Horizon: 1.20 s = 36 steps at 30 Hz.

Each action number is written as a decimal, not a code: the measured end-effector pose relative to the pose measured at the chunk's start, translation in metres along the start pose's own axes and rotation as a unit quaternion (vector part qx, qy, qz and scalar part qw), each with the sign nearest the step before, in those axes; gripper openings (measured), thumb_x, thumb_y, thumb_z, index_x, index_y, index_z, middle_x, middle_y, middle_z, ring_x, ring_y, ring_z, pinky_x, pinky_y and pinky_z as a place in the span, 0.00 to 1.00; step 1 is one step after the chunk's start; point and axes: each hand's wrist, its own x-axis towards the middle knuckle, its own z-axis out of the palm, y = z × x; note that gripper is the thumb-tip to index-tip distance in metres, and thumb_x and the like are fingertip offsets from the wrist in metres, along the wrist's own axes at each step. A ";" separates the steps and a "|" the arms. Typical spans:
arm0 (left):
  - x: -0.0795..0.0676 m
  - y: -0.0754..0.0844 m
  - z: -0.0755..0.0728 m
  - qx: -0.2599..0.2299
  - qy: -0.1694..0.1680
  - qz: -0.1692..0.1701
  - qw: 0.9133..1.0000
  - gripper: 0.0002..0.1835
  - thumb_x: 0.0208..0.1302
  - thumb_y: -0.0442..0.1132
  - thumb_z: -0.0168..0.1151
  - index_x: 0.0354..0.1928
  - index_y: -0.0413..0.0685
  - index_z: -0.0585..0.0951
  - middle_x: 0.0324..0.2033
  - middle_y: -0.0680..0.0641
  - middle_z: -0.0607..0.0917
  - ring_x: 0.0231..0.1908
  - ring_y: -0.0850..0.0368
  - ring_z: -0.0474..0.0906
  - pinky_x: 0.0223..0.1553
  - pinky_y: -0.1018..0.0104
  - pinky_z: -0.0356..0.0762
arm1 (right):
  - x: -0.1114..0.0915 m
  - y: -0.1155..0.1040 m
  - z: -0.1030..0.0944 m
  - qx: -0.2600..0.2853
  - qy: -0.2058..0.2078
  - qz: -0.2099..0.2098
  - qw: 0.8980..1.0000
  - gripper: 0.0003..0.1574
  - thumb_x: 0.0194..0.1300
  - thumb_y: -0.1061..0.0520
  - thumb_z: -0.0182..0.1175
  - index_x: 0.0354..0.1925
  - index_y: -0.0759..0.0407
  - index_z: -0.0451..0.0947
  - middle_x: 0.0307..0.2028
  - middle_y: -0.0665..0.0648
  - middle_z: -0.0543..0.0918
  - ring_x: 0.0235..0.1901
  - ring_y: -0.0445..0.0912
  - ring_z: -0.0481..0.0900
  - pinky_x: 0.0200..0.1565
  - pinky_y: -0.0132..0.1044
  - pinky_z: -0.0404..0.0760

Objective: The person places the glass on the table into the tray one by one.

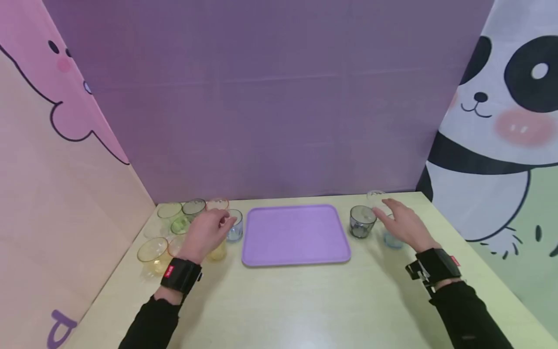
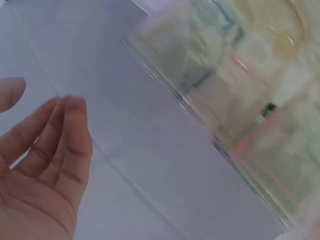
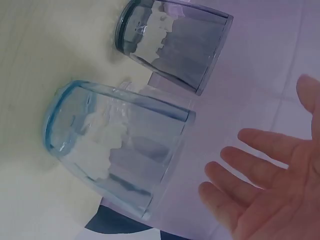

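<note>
My left hand (image 1: 207, 233) hovers over a group of tinted glasses at the left; in the left wrist view its bent fingers (image 2: 75, 135) stand apart from the thumb, with nothing between them. Near its fingertips is a pale blue glass (image 1: 235, 231), and a yellow glass (image 1: 217, 252) shows partly beneath it. At the right, my right hand (image 1: 405, 225) is held above a light blue glass (image 3: 117, 145), fingers spread and holding nothing. Left of that hand stands a grey glass (image 1: 362, 222). A clear glass (image 1: 376, 195) behind is partly covered by the hand.
A purple tray (image 1: 296, 235) lies on the pale table (image 1: 305, 305) between the two groups. Further left stand another yellow glass (image 1: 154, 257), a green glass (image 1: 179, 225) and a dark-rimmed glass (image 1: 193, 207). A purple backdrop (image 1: 279, 106) rises behind the table's far edge.
</note>
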 end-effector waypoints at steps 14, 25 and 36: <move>-0.016 0.021 0.041 -0.002 -0.086 -0.052 0.995 0.14 0.60 0.43 0.57 0.17 0.50 0.74 0.11 0.56 0.70 0.13 0.61 0.64 0.16 0.67 0.62 | -0.016 0.013 0.006 0.021 0.090 0.025 0.995 0.42 0.63 0.37 0.51 0.58 0.71 0.64 0.55 0.75 0.67 0.55 0.69 0.62 0.51 0.62 0.61; -0.027 0.025 0.071 0.040 -0.085 -0.079 0.992 0.16 0.54 0.39 0.63 0.14 0.47 0.71 0.11 0.51 0.71 0.12 0.57 0.66 0.13 0.64 0.64 | -0.031 0.021 0.024 0.075 0.149 0.083 0.982 0.56 0.54 0.43 0.63 0.64 0.76 0.48 0.57 0.83 0.57 0.56 0.73 0.55 0.53 0.64 0.56; -0.030 0.024 0.081 0.040 -0.106 -0.079 0.990 0.07 0.50 0.31 0.63 0.19 0.40 0.76 0.17 0.44 0.77 0.18 0.51 0.73 0.18 0.60 0.70 | -0.034 0.035 0.039 0.113 0.126 0.140 0.976 0.62 0.56 0.41 0.60 0.67 0.72 0.35 0.55 0.82 0.60 0.53 0.72 0.62 0.50 0.63 0.63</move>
